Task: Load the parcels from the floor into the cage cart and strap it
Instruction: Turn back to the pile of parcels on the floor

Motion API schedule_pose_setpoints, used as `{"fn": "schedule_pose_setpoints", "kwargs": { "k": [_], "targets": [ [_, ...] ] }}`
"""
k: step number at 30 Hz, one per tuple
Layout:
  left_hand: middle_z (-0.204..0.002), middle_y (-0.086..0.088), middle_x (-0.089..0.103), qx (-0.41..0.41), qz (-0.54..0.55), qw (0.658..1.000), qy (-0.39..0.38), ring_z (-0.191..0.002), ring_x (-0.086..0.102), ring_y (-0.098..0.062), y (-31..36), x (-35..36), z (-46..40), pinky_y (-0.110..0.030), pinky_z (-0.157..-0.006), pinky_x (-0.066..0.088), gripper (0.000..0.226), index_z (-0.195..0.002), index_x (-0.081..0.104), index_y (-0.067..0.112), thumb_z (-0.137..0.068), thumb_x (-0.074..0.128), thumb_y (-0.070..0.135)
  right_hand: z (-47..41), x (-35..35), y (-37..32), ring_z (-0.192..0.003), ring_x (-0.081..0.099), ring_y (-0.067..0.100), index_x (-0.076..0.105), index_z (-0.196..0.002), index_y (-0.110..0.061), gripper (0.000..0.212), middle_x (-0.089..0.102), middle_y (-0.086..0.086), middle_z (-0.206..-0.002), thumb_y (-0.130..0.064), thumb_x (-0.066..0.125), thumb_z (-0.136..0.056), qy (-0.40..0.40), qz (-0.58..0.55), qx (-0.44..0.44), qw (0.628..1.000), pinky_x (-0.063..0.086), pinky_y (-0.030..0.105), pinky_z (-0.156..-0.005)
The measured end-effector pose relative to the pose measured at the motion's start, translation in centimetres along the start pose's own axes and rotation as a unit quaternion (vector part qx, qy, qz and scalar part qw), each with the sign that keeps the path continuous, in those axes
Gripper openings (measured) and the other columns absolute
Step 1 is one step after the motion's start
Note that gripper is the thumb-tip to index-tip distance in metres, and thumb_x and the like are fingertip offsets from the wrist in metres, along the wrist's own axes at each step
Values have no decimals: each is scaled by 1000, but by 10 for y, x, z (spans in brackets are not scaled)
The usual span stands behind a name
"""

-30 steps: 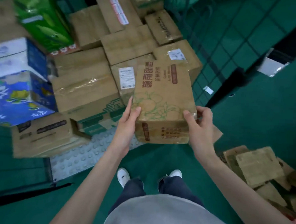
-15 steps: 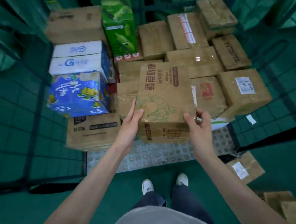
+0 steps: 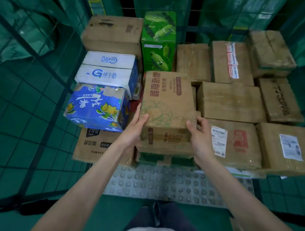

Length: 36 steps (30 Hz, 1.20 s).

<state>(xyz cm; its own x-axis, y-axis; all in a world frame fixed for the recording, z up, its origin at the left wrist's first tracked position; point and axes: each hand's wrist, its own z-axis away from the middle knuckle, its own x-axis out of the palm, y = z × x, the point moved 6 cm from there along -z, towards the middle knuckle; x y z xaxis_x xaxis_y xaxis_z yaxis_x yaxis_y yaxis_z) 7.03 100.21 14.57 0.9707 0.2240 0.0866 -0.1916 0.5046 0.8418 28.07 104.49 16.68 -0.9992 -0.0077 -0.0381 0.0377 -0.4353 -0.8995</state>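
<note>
Comparing this moment with the views from a second before, the brown cardboard carton printed with red characters and a green orange drawing (image 3: 168, 105) has been carried from the side of the cart to a place squarely over the stacked parcels, and the loose cartons on the floor are no longer in view. The carton is held by both hands: the left hand (image 3: 136, 127) is pressed against its left near corner with the thumb on top, and the right hand (image 3: 199, 135) is curled round its right near corner, so each grip is closed on the carton. Whether its underside already rests on the flat brown carton below it (image 3: 164, 149) cannot be told. From this it is judged that the carton is about to be set down and that loading is well advanced, while no strap is seen.

Left of the held carton, a blue mango-printed box (image 3: 95, 107) is stacked under two white and blue milk cartons (image 3: 104, 74). Behind it a tall green box with cartoon figures (image 3: 159, 43) stands upright. Right of it, plain brown taped parcels (image 3: 232, 102) are packed side by side, one with a white shipping label (image 3: 218, 142).

Nearer than the held carton, the grey studded floor plate of the cage cart (image 3: 171, 185) is exposed. Green wire mesh walls (image 3: 33, 109) enclose the load, and a green floor lies beneath.
</note>
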Motion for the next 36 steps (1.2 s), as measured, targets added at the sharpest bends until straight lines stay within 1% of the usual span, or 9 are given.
{"fn": "schedule_pose_setpoints", "kwargs": {
  "k": [7,10,13,18,21,25,30,33,36],
  "targets": [
    [-151,19,39,19,-22,997,73,-139,40,-15,48,-31,-66,-59,-113,29,60,-143,11,65,-97,47,54,-70,49,-49,-107,58,5,47,-124,-24,24,61,-6,-117,-21,53,-101,-36,36,-40,998,52,29,-93],
    [-150,17,40,13,8,997,81,-140,36,-13,70,-42,-94,-63,-111,28,58,-149,11,56,-103,43,42,-99,71,-60,-102,58,0,45,-121,-24,22,61,-10,-112,-18,53,-101,-40,40,-47,997,50,9,-74],
    [-147,20,45,15,5,997,79,-137,42,-13,82,-54,-116,-66,-108,31,55,-148,15,58,-103,43,41,-122,89,-59,-109,59,5,45,-126,-21,28,61,-5,-117,-15,54,-100,-37,38,-45,998,53,23,-90],
    [-148,14,45,-2,-7,996,83,-132,46,-14,78,-76,-151,-44,-101,43,57,-152,11,50,-105,41,36,-155,118,-42,-117,58,15,44,-120,-26,27,60,-3,-122,-13,55,-100,-39,56,-18,998,50,45,-101],
    [-152,14,41,0,-34,996,78,-135,43,-12,68,-89,-163,-45,-106,42,58,-153,10,46,-105,41,39,-165,131,-30,-118,59,17,45,-122,-23,28,60,-3,-121,-11,54,-100,-35,76,0,997,50,46,-103],
    [-139,18,49,-8,-21,997,76,-109,57,-3,70,-97,-179,-25,-65,55,56,-153,14,46,-104,40,40,-178,142,-32,-116,59,16,45,-124,-19,26,58,-2,-122,-8,50,-101,-26,90,5,996,51,44,-102],
    [-132,18,51,-2,-11,997,80,-103,58,1,70,-102,-186,-22,-59,54,54,-153,17,44,-105,40,36,-180,149,-38,-111,64,19,44,-118,-23,23,59,-6,-112,-9,50,-101,-14,92,-2,996,56,44,-93],
    [-141,18,49,13,5,995,100,-110,56,2,63,-110,-187,-33,-82,57,52,-153,19,44,-106,39,33,-178,151,-35,-111,63,17,47,-116,-23,21,61,-4,-115,-14,56,-99,-6,100,-35,994,56,45,-93],
    [-142,22,49,41,3,993,111,-131,47,-5,58,-115,-190,-46,-113,38,51,-152,23,44,-106,41,30,-183,150,-29,-110,62,15,49,-111,-21,20,61,-2,-115,-16,61,-96,12,111,-62,992,56,44,-92]
  ]
}}
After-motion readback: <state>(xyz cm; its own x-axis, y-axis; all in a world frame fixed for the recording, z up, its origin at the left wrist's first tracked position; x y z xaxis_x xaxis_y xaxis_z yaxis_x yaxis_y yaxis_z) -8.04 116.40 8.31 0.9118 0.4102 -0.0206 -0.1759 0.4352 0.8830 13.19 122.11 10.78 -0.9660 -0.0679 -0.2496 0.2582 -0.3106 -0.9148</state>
